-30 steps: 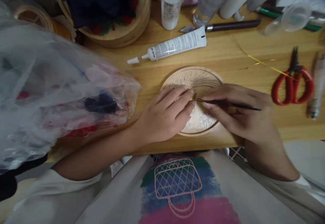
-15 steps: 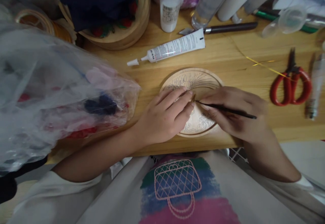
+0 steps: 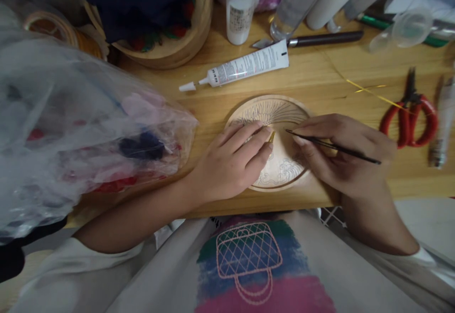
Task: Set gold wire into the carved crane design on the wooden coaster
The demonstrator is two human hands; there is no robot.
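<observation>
Clear plastic bag fills the frame's left. At centre, the left hand lies flat, fingers together, on a carved wooden disc on the table, fingertips pinning a small gold piece. Right of it, the right hand pinches a thin dark tool; red scissors lie far right.

A light wooden table carries everything. Near its front edge lies a round wooden disc with line drawings on it. Behind the disc a white glue tube lies slanted, and past that a dark-handled knife. To the right are red-handled scissors and a thin yellow strand. A clear plastic bag of coloured bits fills the left side, with a round wooden basket behind it
</observation>
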